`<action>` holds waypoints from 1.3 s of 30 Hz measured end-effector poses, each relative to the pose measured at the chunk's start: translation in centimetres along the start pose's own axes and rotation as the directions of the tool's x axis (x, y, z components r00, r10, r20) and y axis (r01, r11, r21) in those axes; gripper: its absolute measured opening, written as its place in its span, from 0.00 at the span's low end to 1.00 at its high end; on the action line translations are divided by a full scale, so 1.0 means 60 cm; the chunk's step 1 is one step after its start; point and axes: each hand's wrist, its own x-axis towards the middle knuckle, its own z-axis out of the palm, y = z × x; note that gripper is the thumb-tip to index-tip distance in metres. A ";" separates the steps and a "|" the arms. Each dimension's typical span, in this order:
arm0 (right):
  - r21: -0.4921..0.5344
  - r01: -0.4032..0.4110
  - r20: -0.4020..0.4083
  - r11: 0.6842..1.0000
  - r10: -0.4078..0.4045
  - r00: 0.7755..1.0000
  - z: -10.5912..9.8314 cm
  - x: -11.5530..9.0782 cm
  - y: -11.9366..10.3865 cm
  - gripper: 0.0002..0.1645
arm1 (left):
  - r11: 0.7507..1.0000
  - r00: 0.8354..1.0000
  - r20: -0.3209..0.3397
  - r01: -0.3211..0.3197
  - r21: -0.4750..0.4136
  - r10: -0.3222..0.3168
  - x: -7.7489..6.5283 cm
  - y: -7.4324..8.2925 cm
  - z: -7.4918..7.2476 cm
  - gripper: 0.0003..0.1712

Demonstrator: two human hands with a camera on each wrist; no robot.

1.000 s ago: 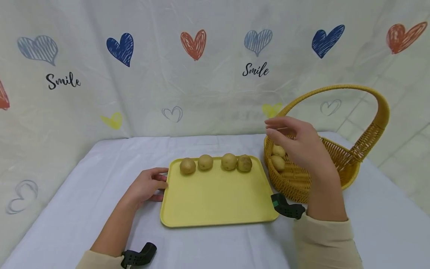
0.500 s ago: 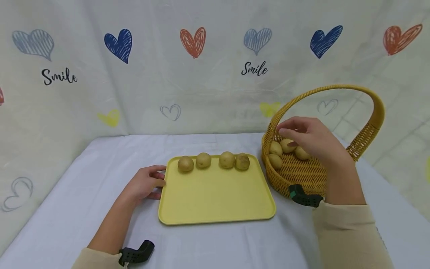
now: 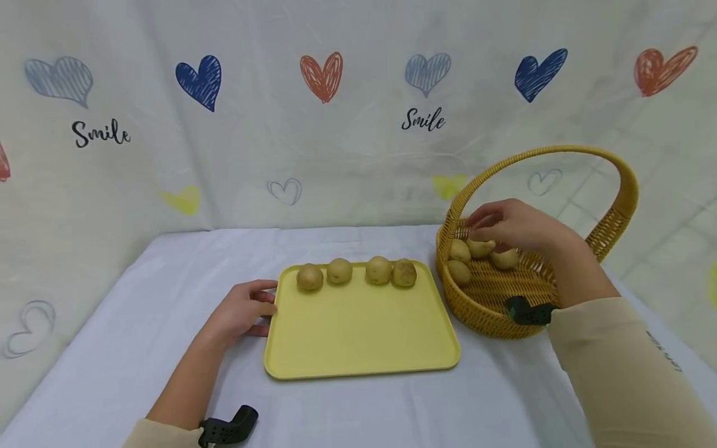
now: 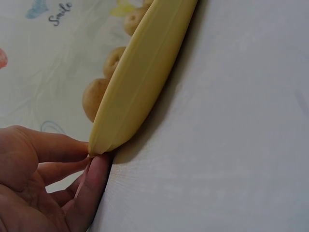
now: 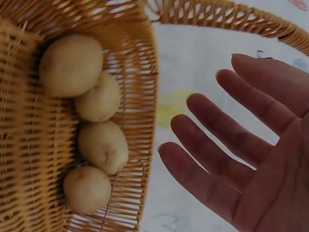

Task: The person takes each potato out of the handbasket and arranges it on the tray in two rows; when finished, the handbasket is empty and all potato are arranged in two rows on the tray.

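Observation:
My left hand [image 3: 241, 313] is at the left edge of a yellow tray [image 3: 361, 336]. In the left wrist view, the thumb and a finger pinch the rim of the tray [image 4: 140, 87]. Several potatoes [image 3: 378, 270] stand in a row along the tray's far side. Above the wicker basket [image 3: 476, 314] hovers my right hand [image 3: 518, 227], with nothing in it. From the right wrist, its fingers [image 5: 207, 164] look extended and apart from the potatoes [image 5: 72, 65]. Several potatoes lie in the basket along its far left side; the hand partly covers some in the head view.
The basket's tall arched handle [image 3: 560, 150] rises around and behind the right hand. A white cloth [image 3: 358, 410] covers the table. Behind it hangs a white backdrop [image 3: 358, 155] with hearts and lettering.
My right hand has moved right over the basket, and its fingertips have dipped lower. More potatoes inside have come into sight. The left hand stays at the tray.

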 end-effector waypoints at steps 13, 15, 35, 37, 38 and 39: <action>0.020 -0.036 0.124 0.999 0.034 0.992 0.003 0.032 0.027 0.28 | 1.000 1.000 -0.021 0.006 0.001 -0.006 0.003 -0.001 0.007 0.37; 0.027 -0.046 0.139 0.999 0.042 0.989 0.006 0.036 0.032 0.28 | 1.000 1.000 -0.027 0.007 0.005 -0.007 0.004 -0.002 0.008 0.36; -0.085 -0.125 0.282 0.989 0.144 0.949 0.029 0.076 0.028 0.31 | 1.000 0.998 -0.058 0.025 -0.006 -0.025 0.005 -0.004 0.008 0.35; -0.076 -0.126 0.303 0.989 0.144 0.942 0.033 0.076 0.027 0.31 | 1.000 0.998 -0.057 0.024 -0.004 -0.024 0.004 -0.002 0.008 0.35; -0.075 -0.127 0.313 0.989 0.144 0.939 0.034 0.076 0.026 0.32 | 1.000 0.998 -0.055 0.023 -0.004 -0.023 0.005 -0.002 0.008 0.35; -0.068 -0.130 0.324 0.989 0.145 0.935 0.035 0.076 0.027 0.32 | 1.000 0.998 -0.057 0.024 -0.006 -0.024 0.006 -0.001 0.007 0.35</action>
